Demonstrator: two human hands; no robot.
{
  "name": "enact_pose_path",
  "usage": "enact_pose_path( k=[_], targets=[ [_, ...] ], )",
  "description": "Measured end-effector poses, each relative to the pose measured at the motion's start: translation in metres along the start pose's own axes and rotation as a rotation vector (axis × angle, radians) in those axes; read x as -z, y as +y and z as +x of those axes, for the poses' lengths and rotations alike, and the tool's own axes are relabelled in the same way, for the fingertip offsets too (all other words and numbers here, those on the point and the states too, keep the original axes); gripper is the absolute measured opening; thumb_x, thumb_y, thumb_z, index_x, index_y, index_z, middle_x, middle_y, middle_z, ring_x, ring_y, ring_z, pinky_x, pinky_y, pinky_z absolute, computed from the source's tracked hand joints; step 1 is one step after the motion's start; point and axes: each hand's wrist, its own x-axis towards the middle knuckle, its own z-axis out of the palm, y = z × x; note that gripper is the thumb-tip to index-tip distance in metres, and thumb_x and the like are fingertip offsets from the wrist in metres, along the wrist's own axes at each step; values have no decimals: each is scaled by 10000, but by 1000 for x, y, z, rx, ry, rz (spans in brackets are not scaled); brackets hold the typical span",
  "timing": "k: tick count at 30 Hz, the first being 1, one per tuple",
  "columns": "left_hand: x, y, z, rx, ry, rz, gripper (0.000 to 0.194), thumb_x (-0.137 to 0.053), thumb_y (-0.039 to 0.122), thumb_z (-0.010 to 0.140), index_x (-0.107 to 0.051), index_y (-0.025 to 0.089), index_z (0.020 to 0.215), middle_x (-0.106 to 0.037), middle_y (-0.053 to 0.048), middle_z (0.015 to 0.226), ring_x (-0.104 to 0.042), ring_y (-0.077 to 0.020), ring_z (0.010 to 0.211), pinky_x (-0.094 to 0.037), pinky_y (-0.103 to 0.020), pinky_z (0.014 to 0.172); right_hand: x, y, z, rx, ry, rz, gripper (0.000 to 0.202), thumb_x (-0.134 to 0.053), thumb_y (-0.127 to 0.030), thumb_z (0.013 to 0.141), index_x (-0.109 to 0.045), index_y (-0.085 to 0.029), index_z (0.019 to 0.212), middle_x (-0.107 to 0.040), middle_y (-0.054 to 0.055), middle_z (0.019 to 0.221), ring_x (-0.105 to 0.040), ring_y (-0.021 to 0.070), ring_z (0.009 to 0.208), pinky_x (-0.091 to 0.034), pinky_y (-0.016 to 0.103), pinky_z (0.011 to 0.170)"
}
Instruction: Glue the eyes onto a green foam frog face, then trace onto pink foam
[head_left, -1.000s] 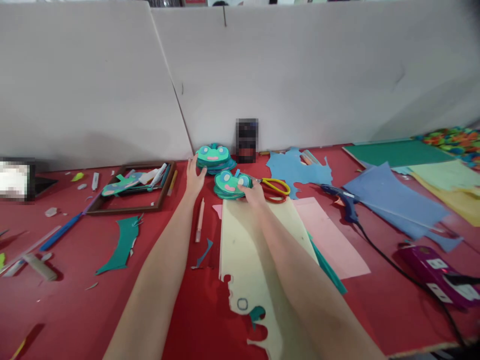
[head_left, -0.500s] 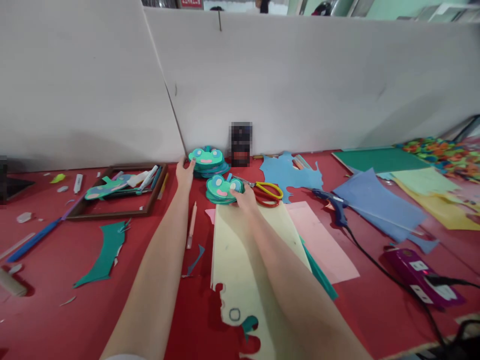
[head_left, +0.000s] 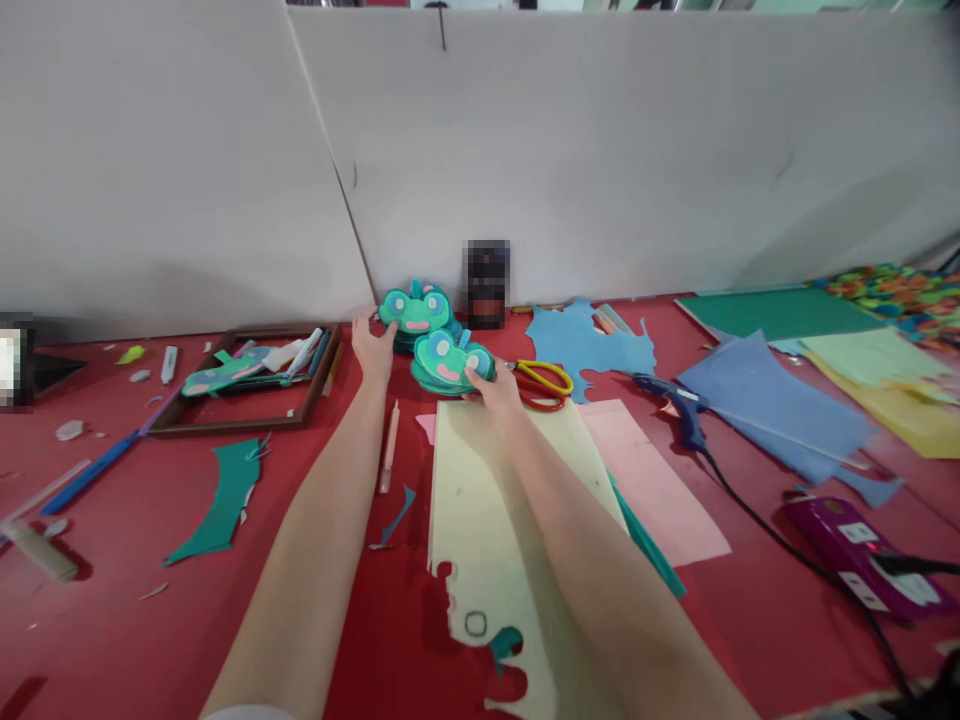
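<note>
The near stack of frog-face cutouts [head_left: 450,362], green with blue-and-white eyes and a pink mouth, sits toward the back of the red counter [head_left: 135,640]. The right hand [head_left: 495,388] grips its right side, thumb on the top face. The far stack of frog-face cutouts [head_left: 414,312] is just behind and to the left, and the left hand [head_left: 373,345] curves around its left edge, thumb at the front; whether it grips or only steadies, I cannot tell. The step in hand looks like handling and squaring up the two stacks. By my judgement, shifting the near stack would call for a firm thumb so the loose layers don't slide, and for room from the far stack.

Just right of the near stack lie scissors [head_left: 547,380], their blades largely hidden. In front is a pale yellow sheet [head_left: 480,460], partly covered by the right forearm, with a pink sheet [head_left: 675,500] beside it. The glue gun [head_left: 679,398] lies farther right.

The right hand's fingers are mostly hidden, and it is unclear whether the near stack is lifted or resting. The number of layers is hard to count, and a dark upright object [head_left: 487,285] behind is pixelated.
</note>
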Motion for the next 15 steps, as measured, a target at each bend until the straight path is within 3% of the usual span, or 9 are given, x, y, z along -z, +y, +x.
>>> enact_pose_path(
  k=[5, 8, 15],
  targets=[
    [0, 0, 0, 2, -35, 11, 378, -606, 260, 723, -533, 191, 1088, -511, -28, 1082, -462, -110, 1040, -344, -191, 993, 0, 1, 0, 9, -36, 43, 710, -641, -459, 538, -392, -213, 1156, -446, 41, 1128, -529, 103, 842, -515, 255, 621],
    [0, 3, 0, 10, -34, 10, 364, -609, 236, 719, -547, 189, 1075, -511, -30, 1072, -463, -106, 1021, -342, -186, 990, -1, 3, 2, 21, -56, 84, 657, -581, -518, 588, -394, -229, 1148, -430, 30, 1152, -528, 91, 862, -511, 229, 633],
    [2, 3, 0, 63, 31, -73, 240, -646, 178, 671, -584, 144, 900, -512, -33, 953, -453, -94, 948, -342, -184, 970, -3, 4, 2, 26, -65, 140, 604, -511, -553, 638, -390, -243, 1142, -394, 23, 1195, -527, 87, 874, -498, 192, 625]
  ],
)
